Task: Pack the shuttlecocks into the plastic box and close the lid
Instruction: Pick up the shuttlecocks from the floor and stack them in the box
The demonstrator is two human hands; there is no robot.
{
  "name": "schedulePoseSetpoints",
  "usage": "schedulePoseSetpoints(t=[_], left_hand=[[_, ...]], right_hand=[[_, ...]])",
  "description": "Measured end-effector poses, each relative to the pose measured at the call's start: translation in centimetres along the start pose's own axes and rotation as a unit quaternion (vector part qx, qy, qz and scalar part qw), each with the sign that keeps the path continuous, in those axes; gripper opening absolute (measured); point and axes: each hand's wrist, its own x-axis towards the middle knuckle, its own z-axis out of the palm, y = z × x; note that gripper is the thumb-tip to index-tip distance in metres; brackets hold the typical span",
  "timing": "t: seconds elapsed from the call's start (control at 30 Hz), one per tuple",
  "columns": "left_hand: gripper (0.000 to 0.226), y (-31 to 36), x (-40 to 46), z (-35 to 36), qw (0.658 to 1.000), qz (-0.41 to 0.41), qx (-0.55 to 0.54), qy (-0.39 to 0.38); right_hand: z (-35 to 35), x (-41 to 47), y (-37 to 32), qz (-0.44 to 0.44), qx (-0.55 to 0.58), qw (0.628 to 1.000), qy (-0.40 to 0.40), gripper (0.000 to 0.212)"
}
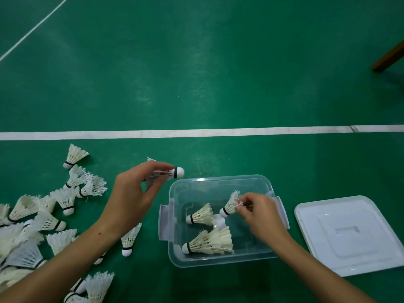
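A clear plastic box (175, 254) sits open on the green floor, low in the middle. Two white shuttlecocks lie inside it, one (201, 216) near the centre and one (208, 242) by the near wall. Over the box my right hand (260, 215) pinches the feathers of a third shuttlecock (229, 205), cork pointing down-left. My left hand (135, 193) holds a white shuttlecock (175, 172) just beyond the box's far left corner, cork pointing right. The white lid (349, 235) lies flat to the right of the box.
Several loose shuttlecocks (50, 215) are scattered on the floor to the left, one (130, 239) close beside the box. A white court line (196, 132) crosses behind the box. A brown wooden leg (389, 57) shows at the far right.
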Motion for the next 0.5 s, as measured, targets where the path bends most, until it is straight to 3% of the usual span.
schedulePoseSetpoints(t=[0.23,0.37,0.5], left_hand=[[0.06,-0.4,-0.3,-0.1,0.997,-0.075,-0.025,0.018],[0.039,-1.4,0.0,-0.1,0.998,-0.04,0.01,0.044],[0.021,-1.5,0.1,0.4,0.999,0.008,0.038,-0.018]], right_hand=[[2.9,1.8,-0.4,0.075,0.08,0.991,-0.076,0.007],[4.3,2.2,-1.2,0.097,0.105,0.977,-0.16,0.013],[5.4,2.8,-1.6,0.093,0.074,0.972,-0.202,0.015]])
